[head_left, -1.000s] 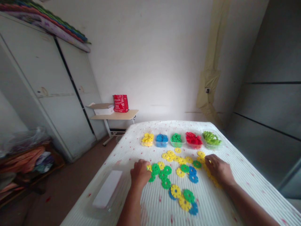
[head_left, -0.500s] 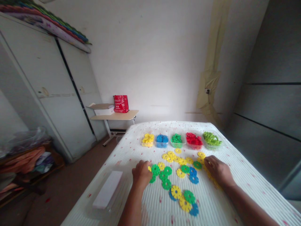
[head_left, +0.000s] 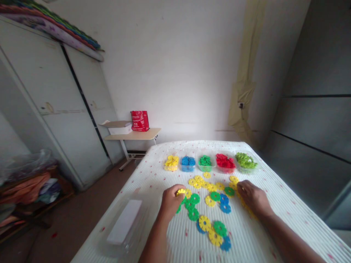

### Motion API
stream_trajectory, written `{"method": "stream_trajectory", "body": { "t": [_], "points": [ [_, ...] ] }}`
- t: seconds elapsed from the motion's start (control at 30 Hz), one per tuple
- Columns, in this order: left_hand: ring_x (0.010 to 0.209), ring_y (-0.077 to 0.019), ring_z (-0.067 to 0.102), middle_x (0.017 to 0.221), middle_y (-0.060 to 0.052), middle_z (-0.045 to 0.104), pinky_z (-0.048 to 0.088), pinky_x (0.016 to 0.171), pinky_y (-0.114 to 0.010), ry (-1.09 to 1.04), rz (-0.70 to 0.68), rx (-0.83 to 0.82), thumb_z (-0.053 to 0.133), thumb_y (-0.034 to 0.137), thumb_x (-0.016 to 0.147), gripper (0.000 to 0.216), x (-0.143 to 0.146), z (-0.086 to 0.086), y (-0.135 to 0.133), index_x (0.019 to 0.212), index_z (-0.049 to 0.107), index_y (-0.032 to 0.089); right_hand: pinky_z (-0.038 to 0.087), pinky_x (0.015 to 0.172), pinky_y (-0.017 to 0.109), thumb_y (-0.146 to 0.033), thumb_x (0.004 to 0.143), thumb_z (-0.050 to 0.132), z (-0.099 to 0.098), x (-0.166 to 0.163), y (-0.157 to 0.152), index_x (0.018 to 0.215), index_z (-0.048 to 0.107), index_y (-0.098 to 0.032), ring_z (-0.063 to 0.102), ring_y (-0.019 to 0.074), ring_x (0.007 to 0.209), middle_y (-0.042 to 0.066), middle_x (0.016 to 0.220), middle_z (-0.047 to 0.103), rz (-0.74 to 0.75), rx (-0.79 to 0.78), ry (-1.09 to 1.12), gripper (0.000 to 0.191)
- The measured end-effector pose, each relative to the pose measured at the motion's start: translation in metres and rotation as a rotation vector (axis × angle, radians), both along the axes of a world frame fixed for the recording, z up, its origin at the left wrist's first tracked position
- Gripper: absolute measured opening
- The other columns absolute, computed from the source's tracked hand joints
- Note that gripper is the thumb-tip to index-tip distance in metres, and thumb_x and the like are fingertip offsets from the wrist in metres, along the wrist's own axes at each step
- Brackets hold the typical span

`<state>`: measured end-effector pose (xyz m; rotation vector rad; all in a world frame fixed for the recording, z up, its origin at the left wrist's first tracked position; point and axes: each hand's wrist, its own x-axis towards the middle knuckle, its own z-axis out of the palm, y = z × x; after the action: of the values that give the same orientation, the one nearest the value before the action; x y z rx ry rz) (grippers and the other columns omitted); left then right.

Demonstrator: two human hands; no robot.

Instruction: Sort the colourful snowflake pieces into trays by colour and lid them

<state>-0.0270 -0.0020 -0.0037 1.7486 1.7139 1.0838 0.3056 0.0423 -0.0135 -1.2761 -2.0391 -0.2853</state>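
Observation:
My left hand (head_left: 170, 202) is lifted a little off the white table (head_left: 153, 171), its fingers pinched on a yellow snowflake disc (head_left: 181, 191). Just right of it lie green discs (head_left: 193, 204) in the loose pile. My right hand (head_left: 252, 197) rests palm down on yellow discs (head_left: 234, 179) at the pile's right side, fingers curled; what is under them is hidden. At the far side stands a row of small tubs: yellow (head_left: 171, 163), blue (head_left: 188, 163), dark green (head_left: 206, 162), red (head_left: 225, 162) and light green (head_left: 245, 160).
A clear plastic box with a white insert (head_left: 124, 221) lies at the table's near left. More yellow, green and blue discs (head_left: 215, 232) lie close to me. Beyond the table stand a small side table with a red bag (head_left: 140, 120) and a grey wardrobe (head_left: 55, 109).
My left hand has risen from the table and moved right and away, now with a yellow disc in its fingertips. My right hand has shifted only slightly.

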Motion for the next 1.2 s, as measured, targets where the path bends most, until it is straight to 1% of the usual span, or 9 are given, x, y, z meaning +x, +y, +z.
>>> {"method": "stream_trajectory", "body": {
  "t": [0.1, 0.27, 0.33, 0.47, 0.63, 0.8, 0.93, 1.07, 1.2],
  "points": [
    [0.075, -0.0125, 0.063, 0.079, 0.001, 0.071, 0.044, 0.066, -0.018, 0.057, -0.114, -0.070, 0.050, 0.010, 0.066, 0.029, 0.005, -0.005, -0.001, 0.085, 0.069, 0.019, 0.040, 0.049, 0.020, -0.031, 0.088, 0.035, 0.000, 0.000, -0.001, 0.069, 0.058, -0.019, 0.059, 0.0117, 0.055, 0.002, 0.064, 0.060, 0.003, 0.008, -0.012, 0.032],
    [0.079, -0.0132, 0.064, 0.083, -0.001, 0.072, 0.043, 0.070, -0.021, 0.252, 0.116, -0.088, 0.048, 0.007, 0.067, 0.031, -0.002, -0.010, 0.005, 0.086, 0.070, 0.021, 0.040, 0.050, 0.020, -0.032, 0.088, 0.035, -0.002, 0.001, 0.000, 0.070, 0.058, -0.019, 0.059, 0.0116, 0.055, 0.002, 0.066, 0.060, 0.009, 0.012, -0.022, 0.032],
    [0.079, -0.0124, 0.064, 0.083, 0.000, 0.072, 0.044, 0.071, -0.020, 0.207, 0.162, -0.079, 0.049, 0.007, 0.068, 0.031, -0.006, -0.011, 0.008, 0.087, 0.069, 0.020, 0.040, 0.050, 0.020, -0.032, 0.088, 0.035, -0.002, 0.001, 0.000, 0.070, 0.058, -0.019, 0.059, 0.0116, 0.055, 0.003, 0.066, 0.060, 0.013, 0.009, -0.021, 0.032],
    [0.078, -0.0125, 0.064, 0.085, 0.000, 0.071, 0.047, 0.072, -0.020, 0.043, 0.146, -0.011, 0.052, 0.013, 0.071, 0.029, -0.005, -0.011, 0.011, 0.095, 0.068, 0.018, 0.041, 0.051, 0.021, -0.034, 0.088, 0.035, -0.001, 0.000, 0.001, 0.071, 0.058, -0.020, 0.059, 0.0123, 0.055, 0.003, 0.066, 0.061, 0.017, -0.006, -0.005, 0.032],
    [0.091, -0.0150, 0.063, 0.099, -0.003, 0.070, 0.048, 0.083, -0.025, -0.018, 0.100, 0.055, 0.049, 0.014, 0.076, 0.031, 0.011, -0.015, 0.017, 0.100, 0.067, 0.018, 0.042, 0.051, 0.021, -0.034, 0.087, 0.036, 0.001, -0.003, -0.001, 0.071, 0.059, -0.021, 0.059, 0.0128, 0.055, 0.003, 0.066, 0.062, 0.015, -0.037, 0.011, 0.031],
    [0.098, -0.0146, 0.058, 0.100, -0.005, 0.067, 0.043, 0.092, -0.026, 0.265, -0.006, 0.049, 0.048, 0.007, 0.075, 0.033, 0.027, -0.020, 0.021, 0.099, 0.066, 0.018, 0.042, 0.051, 0.021, -0.034, 0.086, 0.037, 0.002, -0.004, -0.002, 0.071, 0.060, -0.021, 0.059, 0.0128, 0.055, 0.003, 0.067, 0.063, 0.016, -0.041, 0.017, 0.031],
    [0.106, -0.0180, 0.052, 0.108, -0.008, 0.062, 0.038, 0.095, -0.029, 0.496, 0.018, 0.051, 0.050, 0.011, 0.076, 0.030, 0.031, -0.013, 0.015, 0.101, 0.066, 0.017, 0.042, 0.051, 0.021, -0.035, 0.087, 0.036, 0.001, -0.003, -0.002, 0.071, 0.059, -0.020, 0.060, 0.0131, 0.056, 0.003, 0.067, 0.062, 0.008, -0.043, 0.009, 0.032],
    [0.102, -0.0197, 0.052, 0.104, -0.008, 0.063, 0.037, 0.092, -0.032, 0.604, 0.031, -0.034, 0.049, 0.017, 0.079, 0.030, 0.031, -0.003, 0.009, 0.106, 0.063, 0.019, 0.042, 0.052, 0.021, -0.035, 0.088, 0.035, 0.000, -0.003, -0.001, 0.071, 0.059, -0.020, 0.059, 0.0128, 0.056, 0.003, 0.066, 0.062, 0.009, -0.035, 0.006, 0.033],
    [0.101, -0.0200, 0.052, 0.103, -0.008, 0.064, 0.037, 0.090, -0.030, 0.638, 0.077, -0.068, 0.051, 0.016, 0.077, 0.035, 0.033, 0.004, 0.007, 0.111, 0.060, 0.019, 0.041, 0.050, 0.021, -0.035, 0.087, 0.035, 0.000, -0.003, -0.001, 0.071, 0.060, -0.020, 0.058, 0.0123, 0.054, 0.003, 0.066, 0.062, 0.015, -0.039, 0.012, 0.033]
  ]
}}
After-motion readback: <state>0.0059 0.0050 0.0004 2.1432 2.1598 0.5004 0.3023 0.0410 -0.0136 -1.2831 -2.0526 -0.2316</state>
